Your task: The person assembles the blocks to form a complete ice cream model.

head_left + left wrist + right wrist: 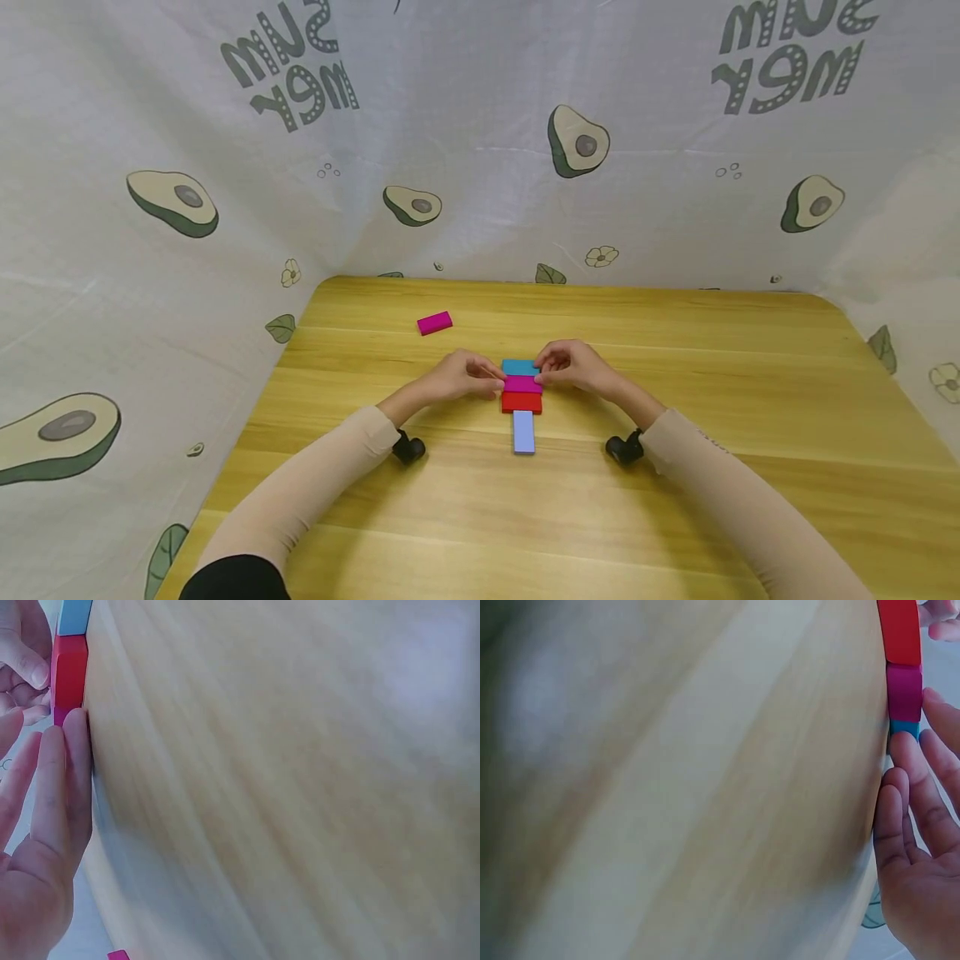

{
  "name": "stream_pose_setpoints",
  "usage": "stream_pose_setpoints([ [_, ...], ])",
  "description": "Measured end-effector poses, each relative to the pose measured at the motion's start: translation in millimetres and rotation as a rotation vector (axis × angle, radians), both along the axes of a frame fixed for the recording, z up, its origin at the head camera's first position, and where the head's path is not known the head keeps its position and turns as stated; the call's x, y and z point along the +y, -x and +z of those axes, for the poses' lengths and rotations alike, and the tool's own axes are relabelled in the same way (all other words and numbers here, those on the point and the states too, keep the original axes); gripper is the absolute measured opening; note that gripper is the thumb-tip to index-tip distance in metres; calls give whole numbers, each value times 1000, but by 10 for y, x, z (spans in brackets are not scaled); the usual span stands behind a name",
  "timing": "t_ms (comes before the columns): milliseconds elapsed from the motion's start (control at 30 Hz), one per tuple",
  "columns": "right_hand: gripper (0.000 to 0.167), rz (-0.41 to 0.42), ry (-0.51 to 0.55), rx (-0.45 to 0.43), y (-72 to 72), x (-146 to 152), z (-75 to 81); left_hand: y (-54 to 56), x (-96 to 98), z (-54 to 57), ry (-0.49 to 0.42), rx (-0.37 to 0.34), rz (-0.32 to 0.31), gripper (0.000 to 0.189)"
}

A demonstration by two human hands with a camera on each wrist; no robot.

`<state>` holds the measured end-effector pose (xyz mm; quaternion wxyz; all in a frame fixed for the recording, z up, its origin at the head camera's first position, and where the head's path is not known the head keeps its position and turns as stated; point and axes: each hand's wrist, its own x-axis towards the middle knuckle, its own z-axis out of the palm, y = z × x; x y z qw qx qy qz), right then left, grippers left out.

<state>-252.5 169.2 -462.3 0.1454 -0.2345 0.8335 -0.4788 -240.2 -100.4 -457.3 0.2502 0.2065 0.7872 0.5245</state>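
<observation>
Flat blocks lie in a column on the wooden table: a blue block (519,367) at the far end, then a magenta block (522,384), a red block (521,402) and a lavender block (523,432) set lengthwise nearest the person. At the left end of the magenta block, my left hand (467,375) has its fingertips against the side, fingers fairly straight in the left wrist view. My right hand (576,367) is at the opposite end. Its thumb is by the magenta block and a fingertip meets the end of the blue block (904,727) in the right wrist view.
A loose magenta block (435,323) lies farther back on the table (675,350), left of the column. Behind the table hangs a pale cloth (480,150) printed with avocados. Black wrist cameras hang under both forearms.
</observation>
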Motion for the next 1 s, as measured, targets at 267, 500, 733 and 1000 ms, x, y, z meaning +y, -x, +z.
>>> stream_pose_setpoints([
  [267,21,3,1,-8,3,0,-13,15,2,-41,8,33,6,24],
  [500,22,6,6,-24,16,-3,-24,11,28,-58,30,32,27,23],
  [733,22,10,13,-30,45,-3,-48,2,43,-47,38,24,43,22],
  [1000,22,14,19,-32,62,-8,-58,4,40,-56,39,20,48,24],
])
